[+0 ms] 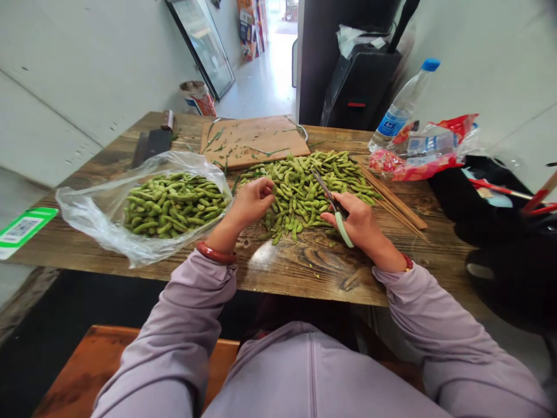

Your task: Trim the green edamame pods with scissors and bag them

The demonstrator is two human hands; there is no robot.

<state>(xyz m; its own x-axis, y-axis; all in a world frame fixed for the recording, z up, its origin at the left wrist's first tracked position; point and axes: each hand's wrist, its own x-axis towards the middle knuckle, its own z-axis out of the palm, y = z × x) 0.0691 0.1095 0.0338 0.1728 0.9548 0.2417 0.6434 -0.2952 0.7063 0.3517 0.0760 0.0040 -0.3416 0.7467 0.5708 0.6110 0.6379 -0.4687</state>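
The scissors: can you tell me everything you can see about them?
The scissors have slim, dark, metal-looking blades and a pale green handle that looks like plastic. The right hand grips them, hiding part of the handle. The blades point forward and leftward over the loose pile of green pods; whether the tips touch any, I cannot tell.
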